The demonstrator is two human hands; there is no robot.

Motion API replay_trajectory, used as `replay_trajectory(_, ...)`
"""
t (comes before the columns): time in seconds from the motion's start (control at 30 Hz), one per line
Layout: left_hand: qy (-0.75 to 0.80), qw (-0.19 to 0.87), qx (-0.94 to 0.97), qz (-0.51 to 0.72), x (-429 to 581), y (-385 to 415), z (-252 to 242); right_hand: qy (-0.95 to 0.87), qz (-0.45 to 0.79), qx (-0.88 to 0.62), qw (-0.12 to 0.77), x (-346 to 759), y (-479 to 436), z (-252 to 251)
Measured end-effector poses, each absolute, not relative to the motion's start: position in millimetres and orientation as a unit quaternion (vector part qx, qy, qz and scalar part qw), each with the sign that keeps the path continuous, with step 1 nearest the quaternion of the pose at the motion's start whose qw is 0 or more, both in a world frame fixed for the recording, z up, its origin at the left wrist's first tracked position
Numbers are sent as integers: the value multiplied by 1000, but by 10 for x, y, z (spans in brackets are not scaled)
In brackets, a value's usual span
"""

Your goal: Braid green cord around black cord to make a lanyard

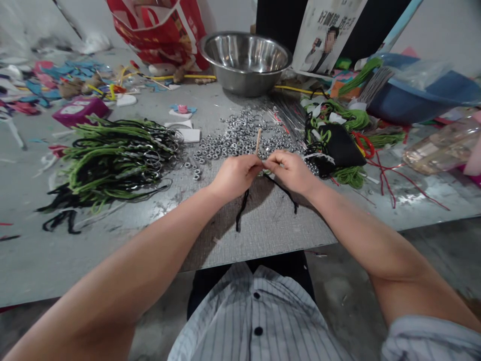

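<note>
My left hand (235,175) and my right hand (291,172) meet fingertip to fingertip above the near part of the table, both closed in a pinch. Between them they grip a black cord (284,192), whose two loose ends hang down, one under each hand. A thin wooden stick (258,142) points up from the fingertips; I cannot tell which hand it rests in. The pinched middle of the cord is hidden by my fingers. Just beyond lies a spread of small silvery metal rings and beads (233,134).
A pile of green and black cords with metal rings (116,160) lies left. Behind stands a steel bowl (246,82), near a red bag (161,40). On the right are green cord bundles (347,176), metal wires (289,118), a blue basin (421,98) and a clear bottle (438,140).
</note>
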State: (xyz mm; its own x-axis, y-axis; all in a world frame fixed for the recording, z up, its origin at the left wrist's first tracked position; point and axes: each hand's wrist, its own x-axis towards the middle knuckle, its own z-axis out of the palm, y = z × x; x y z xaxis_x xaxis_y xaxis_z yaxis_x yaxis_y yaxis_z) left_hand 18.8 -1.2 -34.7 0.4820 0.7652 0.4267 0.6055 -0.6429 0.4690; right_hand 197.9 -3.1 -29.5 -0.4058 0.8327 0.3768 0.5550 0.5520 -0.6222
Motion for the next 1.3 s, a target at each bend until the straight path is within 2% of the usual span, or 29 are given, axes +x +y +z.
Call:
replay_trajectory(0.33, 418, 123, 864, 251, 175, 20, -358, -840, 177, -434, 274, 2018, -4, -314)
replay_trajectory(0.63, 417, 66, 891, 167, 165, 33, -358, -860, 123, -452, 203, 1995, 9, -379)
replay_trajectory(0.93, 446, 36, 892, 66, 200, -27, -289, -843, 178, -461, 214, 2006, 46, -384)
replay_trajectory(1.3, 438, 27, 895, 76, 216, -13, -329, -843, 179, -461, 213, 1967, 32, -371)
